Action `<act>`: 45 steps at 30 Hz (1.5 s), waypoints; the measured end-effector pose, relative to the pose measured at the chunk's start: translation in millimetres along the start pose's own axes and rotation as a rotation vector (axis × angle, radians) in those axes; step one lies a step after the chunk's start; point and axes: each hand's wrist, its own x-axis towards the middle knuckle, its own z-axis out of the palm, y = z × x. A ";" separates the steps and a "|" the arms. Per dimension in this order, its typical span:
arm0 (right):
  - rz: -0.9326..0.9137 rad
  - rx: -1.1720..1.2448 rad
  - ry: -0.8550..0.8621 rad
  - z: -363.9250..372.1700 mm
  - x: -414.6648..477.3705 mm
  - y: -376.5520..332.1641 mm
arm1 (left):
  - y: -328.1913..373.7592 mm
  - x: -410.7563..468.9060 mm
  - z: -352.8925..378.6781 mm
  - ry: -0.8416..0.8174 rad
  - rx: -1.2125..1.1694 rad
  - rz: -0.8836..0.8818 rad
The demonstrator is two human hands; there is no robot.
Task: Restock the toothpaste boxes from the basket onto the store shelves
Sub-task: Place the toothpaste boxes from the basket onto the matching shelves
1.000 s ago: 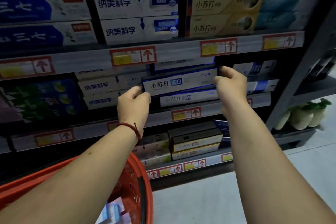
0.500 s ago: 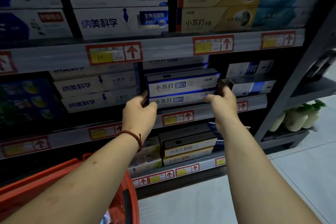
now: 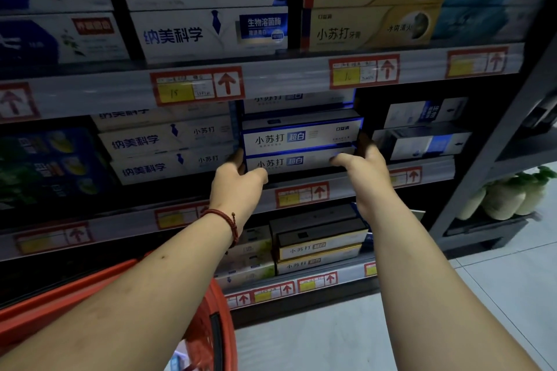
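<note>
Two white-and-blue toothpaste boxes lie stacked on the middle shelf point(image 3: 346, 188), the upper box point(image 3: 301, 137) on the lower box point(image 3: 297, 162). My left hand point(image 3: 238, 187) grips the lower box's left end, thumb on its front and fingers tucked beside it. My right hand point(image 3: 361, 172) holds the right end, with the thumb across the lower box's front and the fingers reaching up behind the stack's end. At the bottom left is the red basket point(image 3: 211, 325), its contents mostly hidden by my left arm.
White boxes point(image 3: 168, 153) stand close on the left of the stack, darker blue-white boxes point(image 3: 422, 144) on the right. Gold-and-black boxes point(image 3: 319, 244) fill the shelf below. Yellow boxes point(image 3: 370, 9) sit above. Pale bottles point(image 3: 512, 199) stand low at the right, over tiled floor point(image 3: 361, 325).
The upper box went from being held in front of the shelf to lying on the stack. Both hands slid down to the lower box's ends, and the view moved closer.
</note>
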 end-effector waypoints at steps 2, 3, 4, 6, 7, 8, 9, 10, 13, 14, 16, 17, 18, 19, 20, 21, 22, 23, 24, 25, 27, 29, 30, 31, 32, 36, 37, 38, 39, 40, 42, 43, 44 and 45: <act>0.009 0.009 -0.001 1.2 0.8 0.1 | 1.5 0.4 -1.6 -0.057 0.030 0.009; 0.013 0.011 -0.001 1.5 1.3 0.5 | 2.1 1.2 -2.3 -0.086 0.047 0.014; 0.014 0.013 0.001 1.6 1.5 0.7 | 2.7 2.4 -3.1 -0.111 0.065 0.015; 0.016 0.015 0.011 1.6 1.6 1.2 | 4.3 3.9 -4.6 -0.147 0.100 0.008; 0.020 0.015 0.014 1.2 1.3 1.1 | 5.2 4.5 -5.2 -0.160 0.118 0.007; 0.023 0.015 0.015 1.0 0.9 1.1 | 5.8 4.8 -6.1 -0.172 0.134 0.006; 0.022 0.012 0.018 1.0 0.2 0.8 | 5.7 5.6 -6.6 -0.178 0.144 0.013; 0.017 0.001 0.026 1.0 -0.4 1.1 | 5.0 6.2 -7.3 -0.177 0.152 0.019; -0.006 -0.097 0.080 3.0 -5.0 0.4 | 2.5 3.6 -11.8 -0.127 0.203 0.038; -0.023 -0.147 0.099 3.7 -7.7 -0.4 | 1.7 2.0 -14.4 -0.105 0.233 0.054; -0.082 -0.256 0.113 4.5 -15.6 -3.5 | 0.1 -3.3 -22.0 -0.063 0.295 0.089; -0.118 -0.313 0.109 4.9 -20.3 -5.5 | -0.3 -6.6 -27.0 -0.046 0.327 0.106; -0.147 -0.368 0.100 5.4 -25.5 -8.3 | -1.7 -9.4 -33.2 -0.036 0.359 0.124; -0.175 -0.423 0.086 6.3 -31.0 -11.8 | -1.9 -12.7 -39.9 -0.031 0.391 0.152; -0.204 -0.475 0.070 7.6 -36.1 -15.7 | -2.6 -15.7 -47.1 -0.032 0.421 0.176; -0.229 -0.521 0.047 9.9 -41.9 -20.5 | -3.1 -19.3 -54.9 -0.034 0.448 0.197; -0.253 -0.557 0.018 13.5 -48.2 -25.8 | -5.1 -21.4 -63.9 -0.035 0.469 0.205; -0.278 -0.586 -0.015 18.1 -55.3 -31.0 | -6.4 -24.7 -73.9 -0.037 0.483 0.210; -0.305 -0.614 -0.049 23.8 -63.4 -35.1 | -8.6 -28.2 -84.6 -0.044 0.491 0.209; -0.333 -0.644 -0.087 30.3 -72.1 -39.0 | -10.9 -31.9 -95.7 -0.049 0.496 0.220; -0.377 -0.703 -0.178 46.0 -90.2 -43.0 | -17.4 -39.7 -119.7 -0.059 0.531 0.247; -0.391 -0.727 -0.272 65.0 -109.3 -43.4 | -25.7 -48.7 -145.1 -0.062 0.583 0.251; -0.391 -0.722 -0.315 75.4 -119.1 -42.8 | -29.9 -52.6 -156.8 -0.061 0.608 0.244; -0.385 -0.714 -0.361 87.1 -130.0 -41.4 | -34.6 -56.5 -169.0 -0.057 0.628 0.238; -0.381 -0.708 -0.408 99.6 -140.8 -38.8 | -39.7 -60.2 -181.0 -0.053 0.644 0.233; -0.438 -0.759 -0.578 146.7 -182.4 -20.0 | -59.5 -72.3 -223.8 -0.023 0.696 0.222; -0.464 -0.792 -0.620 157.5 -191.7 -14.7 | -64.4 -75.0 -234.0 -0.017 0.708 0.221; -0.492 -0.827 -0.660 167.5 -200.2 -9.2 | -69.5 -77.8 -243.8 -0.016 0.720 0.216; -0.515 -0.861 -0.699 177.0 -208.1 -3.7 | -75.1 -81.2 -253.6 -0.014 0.729 0.209; -0.527 -0.889 -0.739 186.0 -215.7 1.9 | -81.5 -84.7 -262.9 -0.013 0.732 0.195; -0.531 -0.926 -0.819 201.7 -228.3 14.0 | -97.7 -91.6 -280.7 -0.013 0.724 0.161; -0.531 -0.937 -0.853 208.6 -233.4 20.7 | -107.4 -95.1 -289.0 -0.011 0.721 0.144; -0.530 -0.948 -0.881 215.5 -237.5 26.8 | -117.2 -98.1 -297.2 -0.007 0.723 0.126; -0.525 -0.963 -0.906 221.9 -241.4 32.7 | -127.3 -101.1 -304.6 -0.003 0.728 0.105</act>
